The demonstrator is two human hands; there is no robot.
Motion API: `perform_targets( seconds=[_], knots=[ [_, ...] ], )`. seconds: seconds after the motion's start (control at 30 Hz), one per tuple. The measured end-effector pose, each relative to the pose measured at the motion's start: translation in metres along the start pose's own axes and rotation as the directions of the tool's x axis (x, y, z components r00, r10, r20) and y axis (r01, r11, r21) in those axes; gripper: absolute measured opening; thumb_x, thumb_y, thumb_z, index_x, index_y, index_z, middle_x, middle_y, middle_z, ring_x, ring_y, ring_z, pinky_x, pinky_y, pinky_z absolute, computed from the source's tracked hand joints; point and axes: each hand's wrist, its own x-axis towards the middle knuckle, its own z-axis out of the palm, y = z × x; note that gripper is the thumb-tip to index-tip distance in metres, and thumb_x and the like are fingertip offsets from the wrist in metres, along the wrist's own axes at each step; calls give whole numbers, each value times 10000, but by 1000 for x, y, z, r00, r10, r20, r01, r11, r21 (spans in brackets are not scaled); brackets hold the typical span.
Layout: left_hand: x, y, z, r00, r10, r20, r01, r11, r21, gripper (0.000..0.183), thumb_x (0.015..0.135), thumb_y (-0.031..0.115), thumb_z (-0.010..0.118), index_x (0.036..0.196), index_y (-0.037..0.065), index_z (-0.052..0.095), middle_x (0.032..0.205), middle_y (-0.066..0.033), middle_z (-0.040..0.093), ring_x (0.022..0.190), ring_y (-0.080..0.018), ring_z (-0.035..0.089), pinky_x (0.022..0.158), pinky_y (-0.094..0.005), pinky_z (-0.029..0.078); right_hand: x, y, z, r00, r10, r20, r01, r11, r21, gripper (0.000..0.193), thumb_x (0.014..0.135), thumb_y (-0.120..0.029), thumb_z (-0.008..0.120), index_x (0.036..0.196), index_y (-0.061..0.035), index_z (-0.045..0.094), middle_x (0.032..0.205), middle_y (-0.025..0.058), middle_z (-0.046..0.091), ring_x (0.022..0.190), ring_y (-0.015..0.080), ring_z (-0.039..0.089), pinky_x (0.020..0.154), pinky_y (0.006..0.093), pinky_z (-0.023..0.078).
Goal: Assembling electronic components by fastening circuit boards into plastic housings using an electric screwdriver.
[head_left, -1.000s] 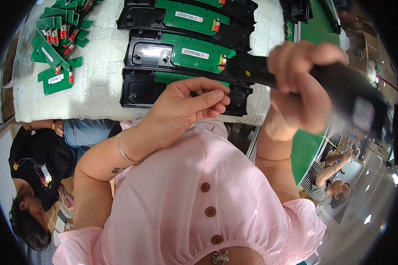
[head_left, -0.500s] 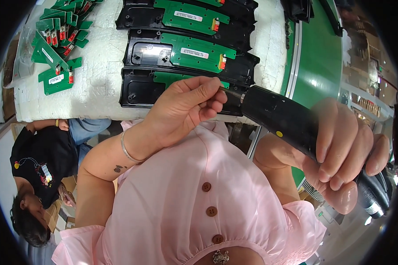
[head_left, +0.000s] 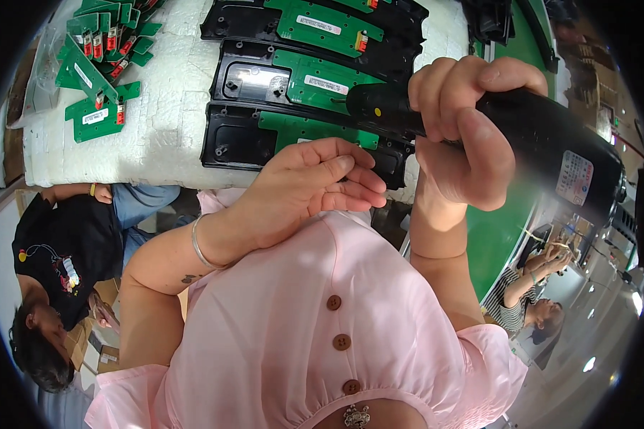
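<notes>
My right hand (head_left: 472,129) grips a black electric screwdriver (head_left: 551,136) with a yellow dot near its front end. Its thin bit points left, over the green circuit board (head_left: 311,63) in the second-nearest black plastic panel (head_left: 254,80). Whether the bit touches a screw there is too small to tell. Close to my body, my left hand (head_left: 315,179) is half curled, palm up, thumb against the fingers; anything inside is hidden. Just beyond it lies the nearest black panel (head_left: 229,143), whose green board (head_left: 283,129) is partly covered by my hand.
More black panels with boards (head_left: 322,27) line up farther back on the white foam surface (head_left: 172,107). A pile of green boards with red connectors (head_left: 96,79) lies at left. A green table (head_left: 504,214) runs along the right. Other people sit at left and lower right.
My right hand has swung the screwdriver up and left, over the second-nearest panel. My left fingers have come away from the bit and loosened. The view has shifted slightly.
</notes>
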Motion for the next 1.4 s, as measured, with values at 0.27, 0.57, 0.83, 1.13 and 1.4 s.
perform_targets(
  seconds=[0.27,0.57,0.83,1.13,1.4],
  knots=[
    [-2,6,-2,994,51,-95,-41,994,103,227,856,131,498,1030,-14,485,898,-122,590,818,-181,602,696,-215,494,9,7,6,989,6,148,-10,999,30,282,652,-47,437,926,-21,380,553,52,396,459,128,349,495,298,339],
    [0,9,-5,986,99,-135,-116,985,-125,210,835,108,530,1008,-10,538,929,-107,592,849,-182,594,733,-234,489,12,5,8,986,55,159,-71,993,97,298,616,13,435,906,-34,382,562,49,410,492,129,368,489,277,334],
    [10,9,0,976,93,-198,-136,967,-214,182,853,92,489,1009,9,530,902,-87,584,789,-136,601,684,-193,514,3,-66,-12,982,-48,184,-12,950,312,261,581,-12,522,801,-116,429,606,-52,496,547,65,473,588,156,352],
    [24,5,-2,999,33,16,-28,969,-245,197,830,177,551,954,25,569,891,-63,593,788,-128,583,700,-212,486,-12,-73,-31,986,-84,146,35,950,311,266,615,-49,563,826,-118,415,583,-67,472,539,41,469,623,164,370],
    [31,3,27,977,-180,-117,146,956,-256,359,914,213,360,1125,-69,428,1080,-179,508,988,-233,535,829,-272,469,-2,-25,-44,978,-157,-140,155,988,-28,375,583,48,447,949,-30,439,575,23,377,489,130,350,557,303,323]
  ],
)
